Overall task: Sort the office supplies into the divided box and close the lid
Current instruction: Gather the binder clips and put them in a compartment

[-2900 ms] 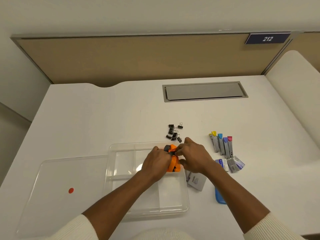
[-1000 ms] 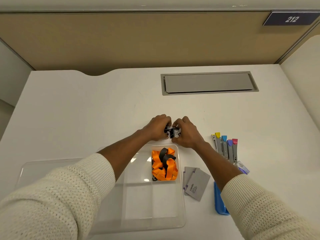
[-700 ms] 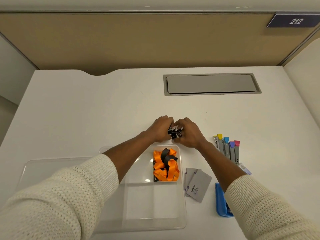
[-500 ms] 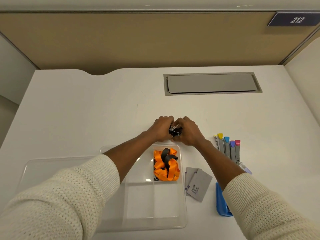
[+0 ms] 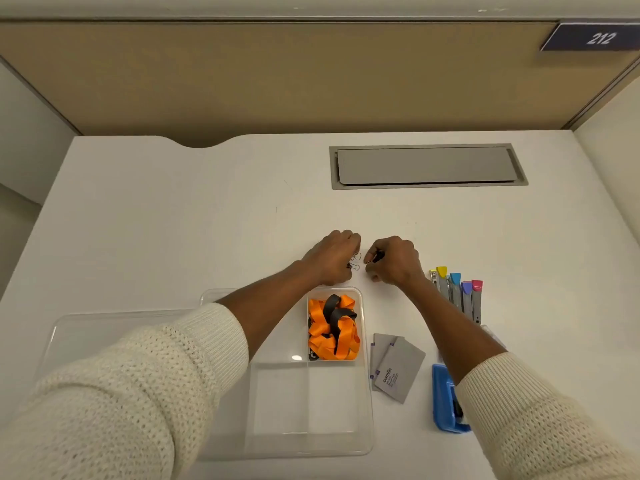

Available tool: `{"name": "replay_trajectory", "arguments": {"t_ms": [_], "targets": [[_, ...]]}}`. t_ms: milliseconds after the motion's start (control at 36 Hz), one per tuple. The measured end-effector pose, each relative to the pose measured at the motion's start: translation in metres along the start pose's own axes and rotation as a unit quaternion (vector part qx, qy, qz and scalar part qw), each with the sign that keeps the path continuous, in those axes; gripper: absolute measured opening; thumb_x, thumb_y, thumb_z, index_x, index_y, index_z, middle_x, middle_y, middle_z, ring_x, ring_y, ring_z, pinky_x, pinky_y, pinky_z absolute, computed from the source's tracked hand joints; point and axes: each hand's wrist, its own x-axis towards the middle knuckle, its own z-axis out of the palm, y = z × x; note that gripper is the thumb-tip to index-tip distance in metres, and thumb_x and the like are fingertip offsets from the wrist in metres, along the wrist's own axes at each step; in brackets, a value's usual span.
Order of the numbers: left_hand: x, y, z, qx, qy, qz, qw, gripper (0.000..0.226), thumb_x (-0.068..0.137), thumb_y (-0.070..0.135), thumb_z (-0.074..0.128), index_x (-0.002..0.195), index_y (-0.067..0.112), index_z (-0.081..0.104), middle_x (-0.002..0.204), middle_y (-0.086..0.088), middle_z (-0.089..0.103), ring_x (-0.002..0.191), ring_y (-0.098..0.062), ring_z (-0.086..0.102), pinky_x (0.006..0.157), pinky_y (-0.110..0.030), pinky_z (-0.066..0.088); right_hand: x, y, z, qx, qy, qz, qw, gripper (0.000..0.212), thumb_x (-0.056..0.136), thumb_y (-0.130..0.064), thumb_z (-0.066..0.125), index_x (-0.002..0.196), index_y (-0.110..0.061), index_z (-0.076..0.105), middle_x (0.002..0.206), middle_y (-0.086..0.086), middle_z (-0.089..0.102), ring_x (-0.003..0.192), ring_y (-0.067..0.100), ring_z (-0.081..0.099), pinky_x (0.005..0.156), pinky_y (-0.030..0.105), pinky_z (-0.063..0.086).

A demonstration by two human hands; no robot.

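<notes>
The clear divided box [image 5: 366,403] lies near the desk's front edge, with an orange and black lanyard [image 5: 333,329] bundled in its far right compartment. Just beyond the box, my left hand [image 5: 334,256] is closed around several black binder clips [image 5: 354,261], whose wire handles stick out. My right hand [image 5: 393,259] sits beside it, a small gap apart, fingers closed on a binder clip. The clear lid [image 5: 86,336] lies flat to the left of the box, partly hidden by my left sleeve.
Right of the box lie grey cards [image 5: 396,370] and a blue stapler [image 5: 445,400]. Several staple strips with coloured tabs [image 5: 457,292] lie farther right. A grey cable hatch [image 5: 427,166] is set in the desk's far side, below a tan partition.
Earlier both hands pressed the lanyard into the box. They then moved past the box and gathered the binder clips together; now the hands have drawn slightly apart, each holding clips.
</notes>
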Motion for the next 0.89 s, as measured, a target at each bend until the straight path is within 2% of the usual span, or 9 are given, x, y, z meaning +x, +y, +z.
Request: {"name": "replay_trajectory", "arguments": {"t_ms": [83, 194, 333, 389, 528, 583, 639, 722, 889], "targets": [[0.001, 0.004, -0.003, 0.029, -0.026, 0.015, 0.999, 0.045, 0.077, 0.013, 0.081, 0.114, 0.011, 0.055, 0.112, -0.009, 0.06, 0.089, -0.022, 0.05, 0.07, -0.033, 0.049, -0.002, 0.002, -0.001, 0.011, 0.0, 0.012, 1.0, 0.016, 0.073, -0.008, 0.086, 0.085, -0.017, 0.078, 0.085, 0.003, 0.076, 0.075, 0.022, 0.074, 0.078, 0.042, 0.065], [0.001, 0.007, -0.008, 0.036, -0.047, 0.016, 0.998, 0.05, 0.078, 0.018, 0.084, 0.118, 0.01, 0.055, 0.114, -0.011, 0.062, 0.087, -0.021, 0.051, 0.07, -0.033, 0.052, -0.005, 0.006, -0.001, 0.037, 0.012, 0.027, 0.999, 0.016, 0.074, -0.007, 0.087, 0.084, -0.015, 0.078, 0.083, 0.003, 0.077, 0.073, 0.023, 0.075, 0.079, 0.044, 0.065], [0.002, 0.008, -0.022, -0.009, -0.027, 0.004, 1.0, 0.049, 0.078, 0.02, 0.086, 0.116, 0.009, 0.056, 0.113, -0.012, 0.061, 0.087, -0.022, 0.051, 0.064, -0.031, 0.042, -0.011, 0.01, -0.013, 0.082, 0.052, 0.049, 0.994, 0.014, 0.078, -0.012, 0.087, 0.081, -0.02, 0.075, 0.083, 0.001, 0.076, 0.06, 0.015, 0.075, 0.073, 0.039, 0.066], [0.002, 0.007, -0.036, -0.029, -0.011, 0.004, 1.0, 0.048, 0.078, 0.019, 0.085, 0.115, 0.009, 0.056, 0.111, -0.011, 0.061, 0.086, -0.022, 0.049, 0.063, -0.031, 0.039, -0.012, 0.006, -0.024, 0.102, 0.067, 0.045, 0.992, 0.014, 0.08, -0.013, 0.086, 0.082, -0.02, 0.075, 0.085, 0.001, 0.076, 0.062, 0.015, 0.076, 0.072, 0.04, 0.067], [-0.027, 0.017, -0.069, -0.063, 0.042, 0.002, 0.997, 0.046, 0.076, 0.019, 0.085, 0.112, 0.012, 0.058, 0.106, -0.008, 0.062, 0.089, -0.023, 0.055, 0.071, -0.037, 0.052, -0.032, -0.015, -0.045, 0.131, 0.092, 0.022, 0.987, 0.013, 0.08, -0.015, 0.087, 0.086, -0.019, 0.076, 0.083, -0.003, 0.074, 0.063, 0.014, 0.076, 0.071, 0.042, 0.067], [-0.093, 0.001, -0.071, -0.09, 0.102, -0.03, 0.99, 0.045, 0.075, 0.018, 0.085, 0.111, 0.013, 0.058, 0.104, -0.005, 0.062, 0.089, -0.024, 0.058, 0.071, -0.037, 0.054, -0.066, -0.057, -0.024, 0.122, 0.048, -0.035, 0.991, 0.013, 0.079, -0.015, 0.087, 0.086, -0.02, 0.077, 0.081, -0.006, 0.073, 0.062, 0.013, 0.076, 0.07, 0.042, 0.067], [-0.108, -0.001, -0.074, -0.106, 0.124, -0.033, 0.986, 0.044, 0.074, 0.017, 0.085, 0.11, 0.014, 0.059, 0.102, -0.004, 0.063, 0.087, -0.023, 0.06, 0.07, -0.037, 0.054, -0.078, -0.068, -0.027, 0.148, 0.047, -0.043, 0.987, 0.014, 0.079, -0.015, 0.088, 0.086, -0.021, 0.077, 0.079, -0.007, 0.073, 0.062, 0.012, 0.076, 0.069, 0.042, 0.067], [-0.138, -0.001, -0.078, -0.121, 0.119, -0.054, 0.984, 0.043, 0.074, 0.018, 0.084, 0.109, 0.016, 0.059, 0.101, 0.0, 0.064, 0.086, -0.021, 0.061, 0.069, -0.034, 0.054, -0.097, -0.08, -0.019, 0.151, 0.021, -0.047, 0.987, 0.015, 0.079, -0.014, 0.087, 0.085, -0.023, 0.077, 0.078, -0.007, 0.073, 0.061, 0.012, 0.076, 0.069, 0.044, 0.067], [-0.188, -0.016, -0.062, -0.126, 0.1, -0.12, 0.98, 0.039, 0.071, 0.019, 0.081, 0.104, 0.019, 0.059, 0.09, 0.006, 0.062, 0.081, -0.018, 0.058, 0.062, -0.027, 0.042, -0.128, -0.112, 0.016, 0.118, -0.048, -0.064, 0.99, 0.015, 0.077, -0.014, 0.084, 0.082, -0.026, 0.076, 0.077, -0.004, 0.075, 0.063, 0.017, 0.076, 0.069, 0.046, 0.065]]}}
